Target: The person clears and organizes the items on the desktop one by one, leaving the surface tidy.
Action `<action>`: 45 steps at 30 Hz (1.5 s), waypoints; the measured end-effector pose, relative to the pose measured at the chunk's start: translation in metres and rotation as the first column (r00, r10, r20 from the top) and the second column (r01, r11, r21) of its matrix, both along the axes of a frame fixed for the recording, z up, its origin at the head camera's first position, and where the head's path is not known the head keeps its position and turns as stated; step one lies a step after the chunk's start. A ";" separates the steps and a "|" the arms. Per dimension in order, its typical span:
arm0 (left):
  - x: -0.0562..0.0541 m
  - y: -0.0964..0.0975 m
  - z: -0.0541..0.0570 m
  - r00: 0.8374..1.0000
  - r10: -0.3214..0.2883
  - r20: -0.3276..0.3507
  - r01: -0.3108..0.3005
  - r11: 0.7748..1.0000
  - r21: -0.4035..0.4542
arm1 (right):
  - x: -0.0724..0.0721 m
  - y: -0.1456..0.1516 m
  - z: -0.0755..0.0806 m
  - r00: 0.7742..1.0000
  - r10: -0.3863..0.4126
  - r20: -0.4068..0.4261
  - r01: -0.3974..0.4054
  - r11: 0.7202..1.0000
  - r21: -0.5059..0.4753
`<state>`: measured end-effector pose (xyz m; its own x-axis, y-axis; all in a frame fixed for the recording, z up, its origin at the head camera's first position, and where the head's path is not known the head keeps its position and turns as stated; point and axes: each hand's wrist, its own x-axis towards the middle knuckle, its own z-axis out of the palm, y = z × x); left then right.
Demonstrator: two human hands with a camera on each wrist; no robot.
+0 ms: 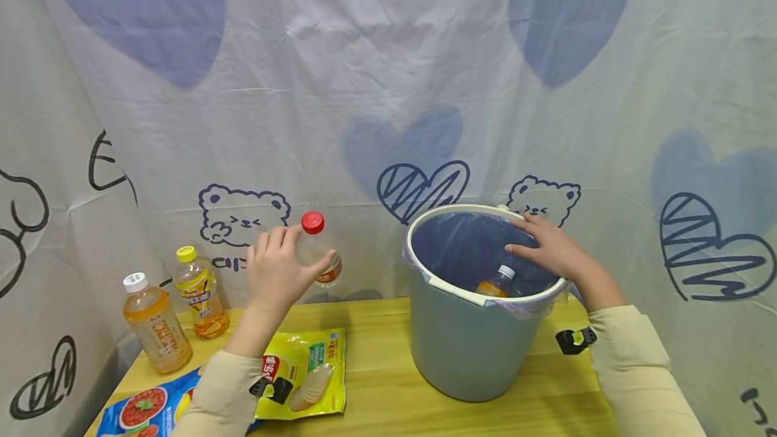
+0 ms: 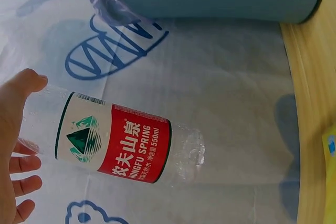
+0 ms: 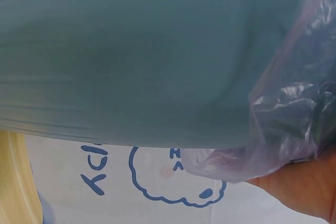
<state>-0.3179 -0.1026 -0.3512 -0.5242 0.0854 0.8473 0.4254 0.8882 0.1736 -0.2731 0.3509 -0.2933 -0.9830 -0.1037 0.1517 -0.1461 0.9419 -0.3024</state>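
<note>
Holding one bottle (image 1: pixel 328 271) — three others (image 1: pixel 159 332) (image 1: pixel 202 299) (image 1: pixel 493 287), one bin (image 1: pixel 473 339)

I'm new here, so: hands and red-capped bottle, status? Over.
Left hand grips red-capped bottle, above table. Right hand at bin rim. Nothing visible between bottle and bin.

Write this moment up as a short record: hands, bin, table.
Left hand: holds an upright red-capped bottle, clear of the table
Right hand: at the bin's right rim
Bin: standing on the table, bag-lined
Inside bin: white-capped bottle, orange label or contents
Table, left: two upright bottles, one white-capped, one yellow-capped
Table, front: yellow packet, blue packet
</note>
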 end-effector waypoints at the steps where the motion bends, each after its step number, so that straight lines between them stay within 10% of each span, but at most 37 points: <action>1: 0.000 0.001 0.001 1.000 -0.012 -0.009 0.012 1.000 0.003 | 0.000 0.000 0.000 1.000 0.001 0.000 -0.001 1.000 0.000; 9: 0.004 0.011 0.007 0.985 -0.102 -0.141 0.104 0.995 0.008 | 0.001 0.000 0.000 1.000 0.008 -0.002 -0.008 1.000 -0.004; 19: 0.007 0.023 0.015 0.927 -0.191 -0.322 0.200 0.980 -0.003 | 0.000 0.001 0.001 1.000 0.016 -0.010 -0.016 1.000 -0.002; 45: 0.018 0.059 0.040 0.835 -0.327 -0.443 0.343 0.938 -0.047 | 0.001 0.002 0.000 1.000 0.017 -0.008 -0.017 1.000 -0.006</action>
<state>-0.3001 -0.0438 -0.3114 -0.0433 0.1563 0.9868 0.7346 0.6744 -0.0746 -0.2717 0.3531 -0.2936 -0.9799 -0.1194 0.1600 -0.1644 0.9375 -0.3068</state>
